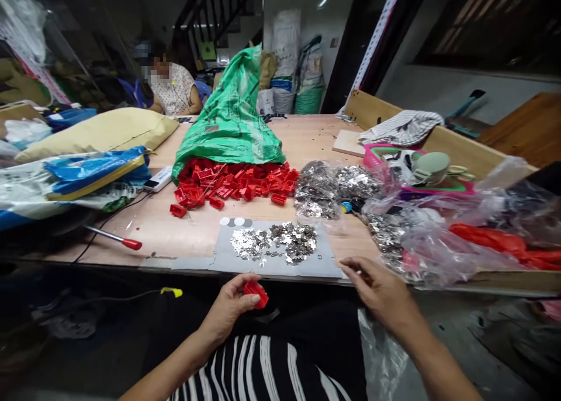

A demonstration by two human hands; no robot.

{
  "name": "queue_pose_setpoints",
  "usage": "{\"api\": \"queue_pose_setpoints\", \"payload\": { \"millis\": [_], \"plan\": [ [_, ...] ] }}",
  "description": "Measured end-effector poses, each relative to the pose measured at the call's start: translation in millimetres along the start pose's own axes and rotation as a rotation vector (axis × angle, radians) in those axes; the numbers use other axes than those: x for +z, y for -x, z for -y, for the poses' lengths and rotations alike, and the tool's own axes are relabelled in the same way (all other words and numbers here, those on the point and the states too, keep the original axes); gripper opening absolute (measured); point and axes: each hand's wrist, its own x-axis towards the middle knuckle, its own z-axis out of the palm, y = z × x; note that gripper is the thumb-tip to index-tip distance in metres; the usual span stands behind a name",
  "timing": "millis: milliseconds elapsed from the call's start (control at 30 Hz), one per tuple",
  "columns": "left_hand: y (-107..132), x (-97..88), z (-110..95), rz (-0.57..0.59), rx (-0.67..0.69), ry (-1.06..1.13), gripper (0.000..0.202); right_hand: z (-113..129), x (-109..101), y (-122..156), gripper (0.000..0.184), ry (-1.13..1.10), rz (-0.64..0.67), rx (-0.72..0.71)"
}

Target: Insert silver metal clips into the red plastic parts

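Note:
Just off the table's front edge, my left hand grips a small red plastic housing between thumb and fingers. My right hand is at the edge too, by the right corner of a grey mat. Its fingers are drawn together; what is between them, if anything, is too small to make out. Two heaps of small shiny metal pieces lie on the mat, a brighter left heap and a darker right heap. Beyond the mat, many red plastic housings spill from a green woven sack.
Clear bags of metal pieces stand right of the red pile, near a pink basket holding a pale green cup. A red-handled lever juts out at left, beside stacked sacks. Another person sits across the table.

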Motion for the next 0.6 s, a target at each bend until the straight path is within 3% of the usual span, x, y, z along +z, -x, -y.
{"api": "queue_pose_setpoints", "payload": {
  "millis": [133,233,400,600],
  "plan": [
    [2,-3.0,-4,-0.048,0.093,-0.004,0.047,31,50,-5,0.016,-0.045,0.165,-0.071],
    [3,-6.8,-5,-0.091,0.135,0.005,0.047,51,76,-9,0.016,-0.004,0.207,-0.115],
    [4,-11.6,-5,-0.116,0.200,-0.008,0.041,72,100,-19,0.018,0.043,0.195,-0.173],
    [4,-10.1,-6,-0.106,0.240,-0.003,0.040,86,115,-24,0.010,0.073,0.217,-0.165]
  ]
}}
